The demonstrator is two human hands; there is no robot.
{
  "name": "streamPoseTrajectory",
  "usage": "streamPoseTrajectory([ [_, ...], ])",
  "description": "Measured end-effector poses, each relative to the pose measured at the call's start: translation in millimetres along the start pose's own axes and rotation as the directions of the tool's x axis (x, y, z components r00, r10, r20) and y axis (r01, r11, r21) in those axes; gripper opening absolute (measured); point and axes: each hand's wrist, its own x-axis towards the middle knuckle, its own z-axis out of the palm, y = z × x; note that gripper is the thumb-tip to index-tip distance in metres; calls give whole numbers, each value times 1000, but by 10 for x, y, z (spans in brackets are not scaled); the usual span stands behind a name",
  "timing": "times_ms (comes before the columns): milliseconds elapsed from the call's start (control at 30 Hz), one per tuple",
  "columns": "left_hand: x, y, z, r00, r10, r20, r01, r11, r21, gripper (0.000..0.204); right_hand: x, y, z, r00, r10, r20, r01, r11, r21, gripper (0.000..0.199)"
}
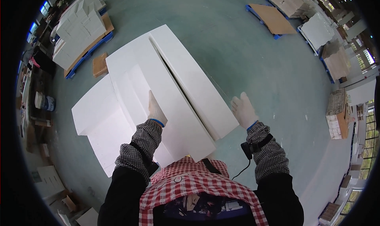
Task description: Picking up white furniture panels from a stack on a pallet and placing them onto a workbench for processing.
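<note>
Left fingers [152, 101] straight over white panels [172, 111], right fingers [239, 102] half-curled near edge, grips unclear, wide floor [285, 83] rightward

The white-gloved left hand [156, 108] is over the white panels [134, 56]; its contact is not clear. The gloved right hand [244, 109] is just beside the narrow panel [194, 81], which a dark gap [183, 92] separates from its neighbour. White boards [78, 30] lie on a blue pallet [91, 52].

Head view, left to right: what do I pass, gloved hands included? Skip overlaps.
Bucket → brown cardboard item on the floor → left gloved hand → right gloved hand → brown-and-white stack.
</note>
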Motion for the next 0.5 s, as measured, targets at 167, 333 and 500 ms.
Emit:
streamPoseTrajectory([
  [167, -2, -113, -45, 998, 62, 27, -62, 998, -15, 59, 1014, -309, 548, 946, 193, 259, -106, 943, -315, 67],
  [333, 170, -210, -133, 992, 121, 44, -119, 992, -42, 59, 1323, -357, 961, 865, 182, 467, 46, 899, -436, 67],
  [500, 153, -234, -128, 980, 192, -54, -189, 980, 60, 56, 1297, -195, 1019, 793, 34, 609, 180, 941, -287, 53],
])
